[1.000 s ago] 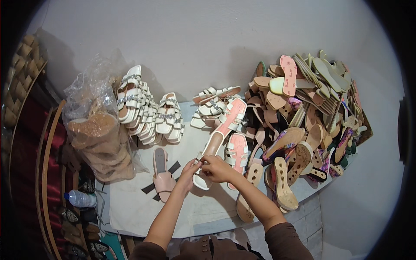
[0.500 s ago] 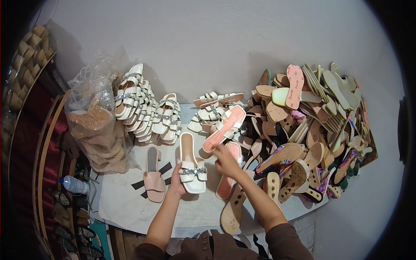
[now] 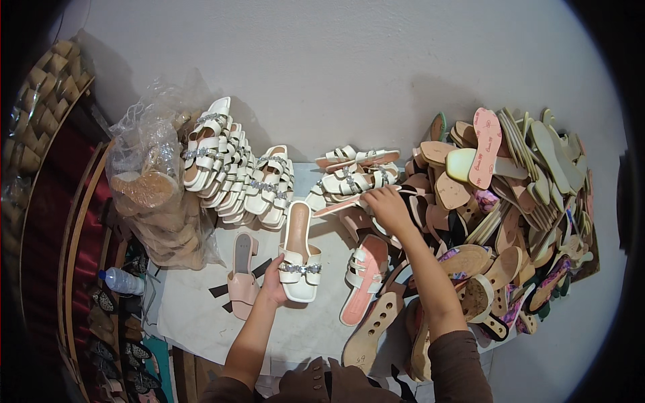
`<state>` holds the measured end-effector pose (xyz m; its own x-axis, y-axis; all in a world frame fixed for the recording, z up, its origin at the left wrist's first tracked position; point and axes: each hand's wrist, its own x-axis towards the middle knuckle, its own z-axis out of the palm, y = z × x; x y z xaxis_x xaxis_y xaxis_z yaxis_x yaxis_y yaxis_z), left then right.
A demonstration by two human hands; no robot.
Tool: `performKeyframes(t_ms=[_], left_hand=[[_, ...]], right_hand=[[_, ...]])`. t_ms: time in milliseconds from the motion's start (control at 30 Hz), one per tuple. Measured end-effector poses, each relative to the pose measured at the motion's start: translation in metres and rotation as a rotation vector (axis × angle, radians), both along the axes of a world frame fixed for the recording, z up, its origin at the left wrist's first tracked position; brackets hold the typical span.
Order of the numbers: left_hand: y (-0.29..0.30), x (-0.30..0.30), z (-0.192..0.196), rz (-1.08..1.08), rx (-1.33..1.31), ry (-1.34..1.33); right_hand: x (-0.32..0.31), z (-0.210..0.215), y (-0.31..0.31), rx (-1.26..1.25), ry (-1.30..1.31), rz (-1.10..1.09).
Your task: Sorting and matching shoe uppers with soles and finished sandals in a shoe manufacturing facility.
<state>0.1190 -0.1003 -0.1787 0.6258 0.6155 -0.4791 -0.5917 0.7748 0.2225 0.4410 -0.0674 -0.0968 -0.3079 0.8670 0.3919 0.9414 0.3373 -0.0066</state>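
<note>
My left hand [image 3: 273, 285] is closed on the side of a white slide sandal [image 3: 296, 232] with a silver jewelled strap, held toe toward me. To its right, my right hand [image 3: 388, 207] has its fingers closed on a pink-soled sandal upper [image 3: 339, 204], which is tilted nearly edge-on; its straps are mostly hidden. Below that hand a second pink-soled upper [image 3: 358, 295] with white straps lies on the table. A pale pink heeled sandal [image 3: 242, 285] rests left of my left hand, over black strips.
Stacked white jewelled sandals [image 3: 218, 161] stand at the back left, beside clear plastic bags [image 3: 154, 195] of soles. More white sandals [image 3: 353, 178] lie behind my right hand. A large heap of soles and footbeds [image 3: 507, 201] fills the right. A water bottle [image 3: 123, 281] is at far left.
My right hand has moved up and right, and the pink-soled upper has gone from lying face-up to tilted edge-on in its grip. My left hand still holds the white sandal.
</note>
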Motion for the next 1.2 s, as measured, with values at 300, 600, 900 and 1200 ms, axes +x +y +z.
performKeyframes(t_ms=[300,600,900,1200], left_hand=[[0.009,-0.009,0.011,-0.08,0.056,0.066],[0.001,0.014,0.004,-0.329,0.098,0.066],[-0.02,0.016,-0.001,-0.344,0.097,0.024],[0.006,0.037,0.006,-0.239,0.125,-0.044]], right_hand=[[-0.029,0.063,0.02,-0.038,0.137,0.186],[-0.087,0.045,0.009,-0.367,-0.143,0.322],[-0.1,0.034,-0.014,-0.269,0.236,0.565],[-0.065,-0.032,0.002,-0.113,0.883,-0.052]])
